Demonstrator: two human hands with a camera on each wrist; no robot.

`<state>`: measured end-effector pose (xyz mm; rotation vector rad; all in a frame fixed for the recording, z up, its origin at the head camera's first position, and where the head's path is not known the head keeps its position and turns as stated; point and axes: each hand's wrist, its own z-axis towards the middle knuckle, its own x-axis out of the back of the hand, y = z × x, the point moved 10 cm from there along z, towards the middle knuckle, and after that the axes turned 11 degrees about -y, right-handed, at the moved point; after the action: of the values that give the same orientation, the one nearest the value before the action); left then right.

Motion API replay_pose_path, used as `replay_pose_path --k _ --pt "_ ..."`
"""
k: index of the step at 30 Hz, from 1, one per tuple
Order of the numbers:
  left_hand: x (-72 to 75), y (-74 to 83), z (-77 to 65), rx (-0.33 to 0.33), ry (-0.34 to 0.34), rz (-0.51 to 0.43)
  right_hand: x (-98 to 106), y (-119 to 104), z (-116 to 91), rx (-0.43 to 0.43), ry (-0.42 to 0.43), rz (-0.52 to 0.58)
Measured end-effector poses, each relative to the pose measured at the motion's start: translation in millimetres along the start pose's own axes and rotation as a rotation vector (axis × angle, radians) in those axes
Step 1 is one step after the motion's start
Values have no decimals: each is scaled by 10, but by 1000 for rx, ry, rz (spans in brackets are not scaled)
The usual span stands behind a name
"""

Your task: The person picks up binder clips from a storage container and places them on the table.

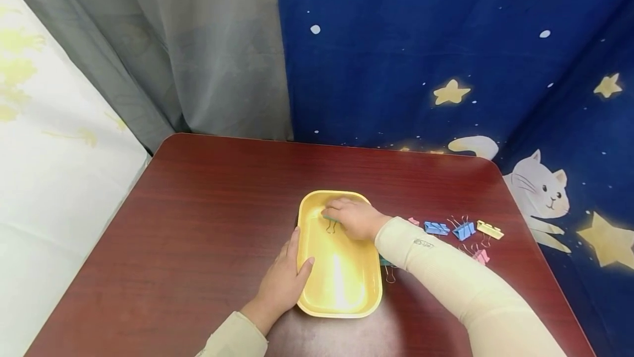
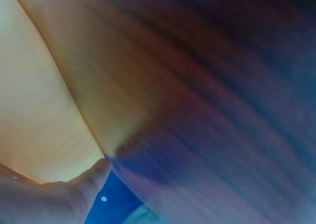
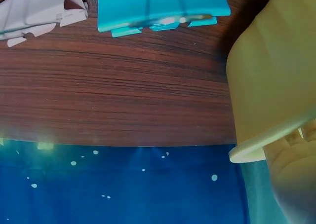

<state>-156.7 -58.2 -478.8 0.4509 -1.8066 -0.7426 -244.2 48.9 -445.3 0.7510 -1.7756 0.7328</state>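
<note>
A yellow plastic tray stands on the table, its long side running away from me. At its left side, my left hand holds the wall, fingers along the outside and thumb over the rim. My right hand reaches over the right rim into the far part of the tray. Its fingers pinch a green binder clip, mostly hidden under them, with wire handles pointing toward me. In the right wrist view, the tray wall hides the fingertips. A teal binder clip lies on the table right of the tray.
Right of the tray lie several more binder clips: blue clips, a yellow clip and a pink clip. My right sleeve covers part of that area. Curtains hang behind the dark red table.
</note>
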Motion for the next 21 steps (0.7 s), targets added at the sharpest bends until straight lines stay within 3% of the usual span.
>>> replay_pose_path --k 11,21 --pt "-12 -14 13 13 -7 6 -122 51 127 -21 -62 -23" --pt "-10 -16 11 8 0 5 -154 88 153 -47 -84 37"
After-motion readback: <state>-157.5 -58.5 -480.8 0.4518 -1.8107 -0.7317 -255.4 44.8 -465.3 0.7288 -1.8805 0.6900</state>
